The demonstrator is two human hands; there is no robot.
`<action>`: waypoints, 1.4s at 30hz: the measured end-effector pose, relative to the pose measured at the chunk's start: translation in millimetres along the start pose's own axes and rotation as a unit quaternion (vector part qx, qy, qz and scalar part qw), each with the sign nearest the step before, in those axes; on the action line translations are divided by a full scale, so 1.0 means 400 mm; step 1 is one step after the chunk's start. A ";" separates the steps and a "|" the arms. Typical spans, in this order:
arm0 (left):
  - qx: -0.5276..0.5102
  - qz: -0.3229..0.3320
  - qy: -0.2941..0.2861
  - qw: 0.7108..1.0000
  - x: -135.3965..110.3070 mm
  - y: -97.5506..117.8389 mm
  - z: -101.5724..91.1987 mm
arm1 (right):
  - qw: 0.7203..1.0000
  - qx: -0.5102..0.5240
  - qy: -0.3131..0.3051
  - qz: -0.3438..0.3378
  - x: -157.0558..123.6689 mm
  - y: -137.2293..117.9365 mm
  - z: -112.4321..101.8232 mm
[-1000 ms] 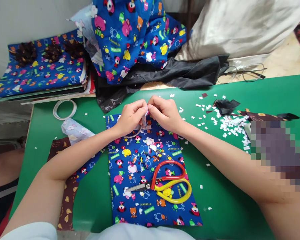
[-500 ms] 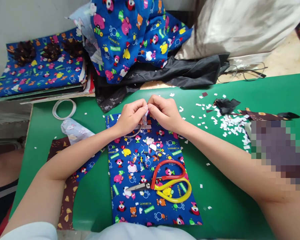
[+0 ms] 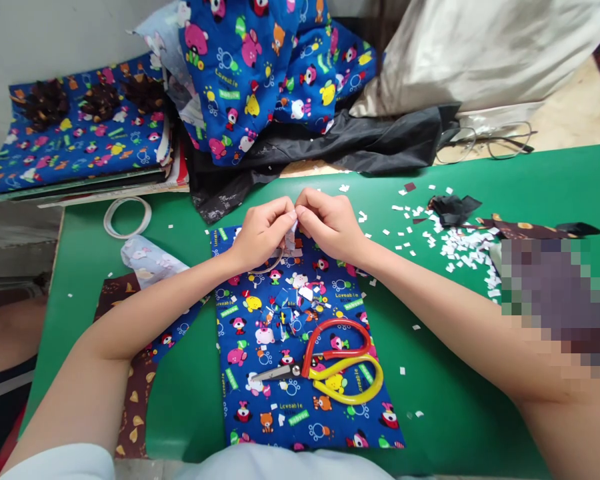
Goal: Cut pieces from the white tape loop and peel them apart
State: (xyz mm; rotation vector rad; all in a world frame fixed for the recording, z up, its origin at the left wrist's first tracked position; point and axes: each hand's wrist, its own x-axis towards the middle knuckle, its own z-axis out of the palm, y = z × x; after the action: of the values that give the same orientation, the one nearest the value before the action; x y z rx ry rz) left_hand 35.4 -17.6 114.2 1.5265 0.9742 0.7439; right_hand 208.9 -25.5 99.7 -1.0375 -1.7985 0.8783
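My left hand point(image 3: 261, 230) is closed in a pinch, with a small piece of pale printed fabric point(image 3: 292, 241) hanging below its fingertips. My right hand point(image 3: 331, 223) pinches at the same spot, its thumb and finger meeting the left ones; the upper end of the piece is hidden between them. Part of a thin pale ring point(image 3: 270, 265) shows beneath my left hand. Under both hands lies a blue cartoon-print fabric sheet point(image 3: 260, 427). Scissors point(image 3: 300, 371) with one red and one yellow handle rest on it, blades apart, near small blue and white scraps point(image 3: 287, 310).
On the green table point(image 3: 455, 400) are a white tape ring point(image 3: 127, 218), brown fabric point(image 3: 130, 413), white bits point(image 3: 463, 247) and a dark scrap point(image 3: 454, 210). Behind stand a fabric-topped stack point(image 3: 95, 143), crumpled blue fabric point(image 3: 250, 73), black cloth point(image 3: 380, 143) and glasses point(image 3: 510, 143).
Both hands keep their pinch in nearly the same place. The view has shifted very slightly; the scissors and scraps lie as before.
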 end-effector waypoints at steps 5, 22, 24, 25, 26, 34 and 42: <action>0.007 0.008 -0.001 1.000 0.001 -0.001 -0.001 | 1.000 -0.001 0.002 -0.002 0.000 0.002 0.003; 0.024 0.028 -0.001 0.999 0.001 -0.007 -0.001 | 1.000 -0.008 0.004 -0.014 -0.001 0.005 0.002; 0.026 0.031 -0.001 0.999 0.000 -0.008 -0.002 | 1.000 -0.009 0.003 -0.013 -0.001 0.005 0.002; 0.027 0.032 -0.001 0.999 0.000 -0.008 -0.002 | 1.000 -0.009 0.004 -0.013 -0.001 0.004 0.002; 0.028 0.033 -0.001 0.999 0.000 -0.008 -0.003 | 1.000 -0.010 0.004 -0.013 -0.001 0.004 0.002; 0.030 0.043 -0.003 0.999 0.001 -0.010 -0.001 | 1.000 -0.010 0.002 -0.009 -0.001 0.005 0.002; 0.036 0.047 -0.003 0.998 0.001 -0.012 -0.003 | 1.000 -0.012 -0.008 -0.004 -0.001 0.004 0.000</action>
State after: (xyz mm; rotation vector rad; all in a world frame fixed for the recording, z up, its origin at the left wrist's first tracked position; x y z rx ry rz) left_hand 33.8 -16.6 109.8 1.6457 0.9375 0.7776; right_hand 209.6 -25.3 98.3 -1.0402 -1.8302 0.8644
